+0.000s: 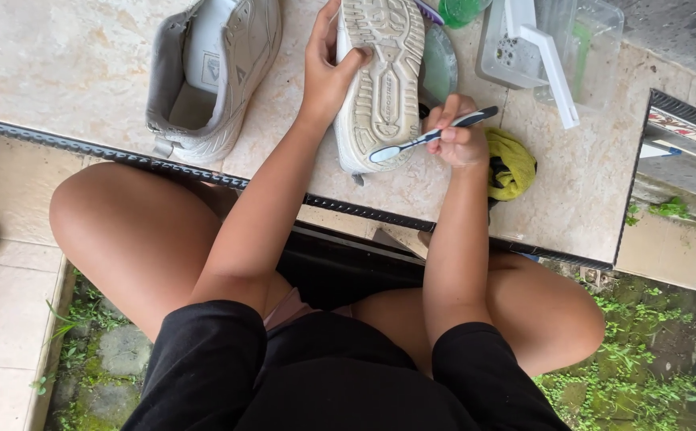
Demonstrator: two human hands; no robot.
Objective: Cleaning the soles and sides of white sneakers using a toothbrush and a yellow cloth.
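Note:
My left hand (328, 68) grips a white sneaker (380, 80) by its side, sole turned up toward me. My right hand (456, 132) holds a toothbrush (428, 137) with a dark and white handle. Its bristle end rests against the heel part of the sole. The sneaker is held over a beige tiled ledge (84, 72). Its mate, a second white sneaker (212, 72), lies on its side on the ledge to the left, opening facing me.
A yellow-green cloth (511, 164) lies by my right hand. Behind it stand a clear plastic container (551, 48) with a white brush and a round green-tinted dish (440, 64). A dark metal strip edges the ledge. Mossy ground lies below my knees.

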